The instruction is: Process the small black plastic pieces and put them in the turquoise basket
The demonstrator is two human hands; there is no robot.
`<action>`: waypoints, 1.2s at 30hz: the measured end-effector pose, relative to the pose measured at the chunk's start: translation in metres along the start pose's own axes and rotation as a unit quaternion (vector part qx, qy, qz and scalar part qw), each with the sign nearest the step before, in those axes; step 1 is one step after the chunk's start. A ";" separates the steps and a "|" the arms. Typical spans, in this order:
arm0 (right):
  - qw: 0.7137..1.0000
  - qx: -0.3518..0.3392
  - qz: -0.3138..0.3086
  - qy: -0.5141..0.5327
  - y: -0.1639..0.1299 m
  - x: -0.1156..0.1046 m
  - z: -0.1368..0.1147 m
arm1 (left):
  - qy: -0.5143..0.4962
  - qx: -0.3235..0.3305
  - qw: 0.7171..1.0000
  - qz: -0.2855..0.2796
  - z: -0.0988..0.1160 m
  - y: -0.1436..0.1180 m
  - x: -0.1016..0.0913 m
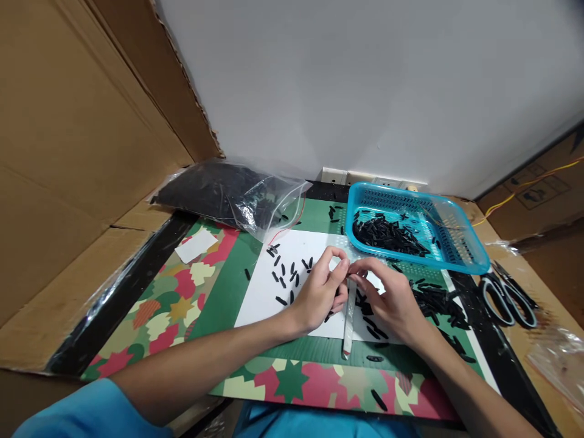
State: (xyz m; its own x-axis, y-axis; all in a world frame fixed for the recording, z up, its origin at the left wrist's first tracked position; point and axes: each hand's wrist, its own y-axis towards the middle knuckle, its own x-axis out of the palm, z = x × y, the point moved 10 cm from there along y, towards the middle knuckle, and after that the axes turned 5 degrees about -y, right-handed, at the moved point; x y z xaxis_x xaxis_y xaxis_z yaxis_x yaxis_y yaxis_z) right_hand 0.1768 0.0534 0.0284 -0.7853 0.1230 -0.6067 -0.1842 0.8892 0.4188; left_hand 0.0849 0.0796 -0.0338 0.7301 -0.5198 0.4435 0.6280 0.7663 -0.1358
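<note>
Left hand: rests on the white sheet, thumb and forefinger pinched together near the top of the strip; whether a small black piece is caught between them cannot be told.
Right hand: fingertips drawn together beside the left hand's, meeting it just above the strip's upper end; what they clamp is hidden.
Strip: a narrow pale band lying lengthwise on the white sheet, between the two hands, its lower end reaching the green mat.
Handling, judged: the strip looks thin, light and limp — best taken at an end or pressed flat; the black pieces look tiny, light and hard, easily scattered, suited to a fingertip pinch.
Loose pieces: scattered on the sheet left of the left hand, and in a denser heap right of the right hand.
Blue basket: behind the hands, holding more black pieces.
Plastic bag: behind left, dark contents, mouth toward the sheet.
Scissors: far right, well apart.
Obstruction: the heap crowds the right wrist — a sweep of the arm would scatter it.
</note>
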 end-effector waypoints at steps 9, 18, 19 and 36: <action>0.989 0.101 0.046 0.100 -0.001 -0.014 0.021 | -0.013 0.009 1.000 -0.018 0.004 0.001 0.003; 0.979 0.111 0.057 0.163 0.000 -0.014 0.023 | -0.020 0.016 0.999 -0.027 0.007 0.001 0.006; 0.979 0.112 0.055 0.163 0.000 -0.014 0.024 | -0.019 0.013 0.999 -0.031 0.006 0.001 0.007; 0.984 0.112 0.059 0.128 -0.004 -0.016 0.028 | -0.017 0.036 0.999 -0.024 0.010 0.001 0.005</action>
State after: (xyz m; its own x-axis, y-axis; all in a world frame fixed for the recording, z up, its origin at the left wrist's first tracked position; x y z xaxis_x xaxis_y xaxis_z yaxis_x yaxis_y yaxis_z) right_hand 0.2067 0.0602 0.0179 -0.9218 0.1417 -0.3607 0.0298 0.9539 0.2986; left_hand 0.0863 0.0817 -0.0232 0.6887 -0.5447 0.4786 0.6404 0.7665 -0.0491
